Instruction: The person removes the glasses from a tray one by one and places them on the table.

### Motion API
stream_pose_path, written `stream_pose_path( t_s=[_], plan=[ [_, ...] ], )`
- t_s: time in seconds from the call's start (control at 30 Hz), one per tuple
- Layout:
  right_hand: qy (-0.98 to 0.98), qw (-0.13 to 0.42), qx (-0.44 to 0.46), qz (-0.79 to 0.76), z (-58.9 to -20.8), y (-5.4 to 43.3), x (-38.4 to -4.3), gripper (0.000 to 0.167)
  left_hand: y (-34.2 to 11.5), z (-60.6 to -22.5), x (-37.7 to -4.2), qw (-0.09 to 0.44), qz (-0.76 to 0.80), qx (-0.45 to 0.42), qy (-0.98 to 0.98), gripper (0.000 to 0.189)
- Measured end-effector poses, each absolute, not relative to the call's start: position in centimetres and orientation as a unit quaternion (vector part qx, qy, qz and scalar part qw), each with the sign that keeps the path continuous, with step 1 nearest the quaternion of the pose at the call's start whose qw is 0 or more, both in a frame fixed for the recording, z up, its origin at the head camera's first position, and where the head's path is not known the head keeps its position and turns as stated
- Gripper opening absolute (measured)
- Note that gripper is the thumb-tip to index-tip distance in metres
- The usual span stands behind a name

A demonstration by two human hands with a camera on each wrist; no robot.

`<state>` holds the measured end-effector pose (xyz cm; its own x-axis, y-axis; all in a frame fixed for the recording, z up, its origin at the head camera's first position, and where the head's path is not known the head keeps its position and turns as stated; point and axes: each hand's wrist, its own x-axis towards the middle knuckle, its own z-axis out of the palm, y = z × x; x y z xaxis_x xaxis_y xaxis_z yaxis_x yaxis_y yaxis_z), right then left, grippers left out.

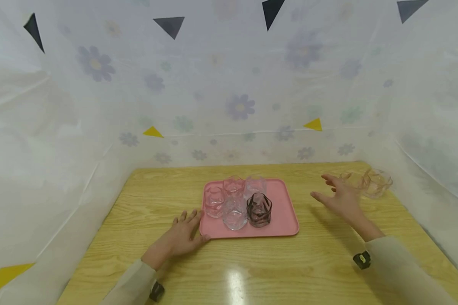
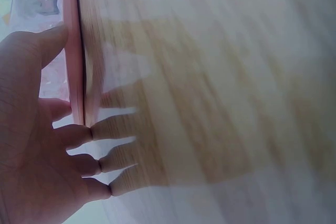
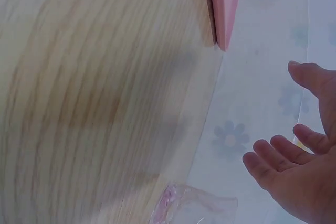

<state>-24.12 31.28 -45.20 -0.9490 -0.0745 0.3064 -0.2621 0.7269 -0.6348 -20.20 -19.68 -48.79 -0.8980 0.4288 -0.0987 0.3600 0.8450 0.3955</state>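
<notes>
Two amber-tinted tumblers (image 1: 378, 185) sit beyond and to the right of your right hand (image 1: 345, 203), the nearer one, which hovers empty, fingers loose. Your relaxed left hand (image 1: 181, 237) touches the left end of the pink tray (image 1: 283, 214), lengthwise between your hands on the tabletop (image 1: 309, 267), carrying a smoky tumbler (image 1: 259, 212) and four paler tumblers (image 1: 234, 215).

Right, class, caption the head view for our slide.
Left hand at a pink tray of five glasses; right hand near two more glasses.
</notes>
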Motion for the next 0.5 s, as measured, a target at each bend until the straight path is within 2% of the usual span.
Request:
stream_pose_path(
  t_s=[0.17, 0.5],
  plan=[
    [-0.912, 0.13, 0.135, 0.365, -45.9, 29.5, -24.1, 0.072, -19.7, -48.8, -20.2, 0.094, 0.187, 0.204, 0.956, 0.09],
    [-0.897, 0.066, 0.162, 0.405, -46.1, 26.0, -24.0, 0.07, -19.6, -48.7, -20.1, 0.095, 0.188, 0.203, 0.956, 0.088]
  ],
)
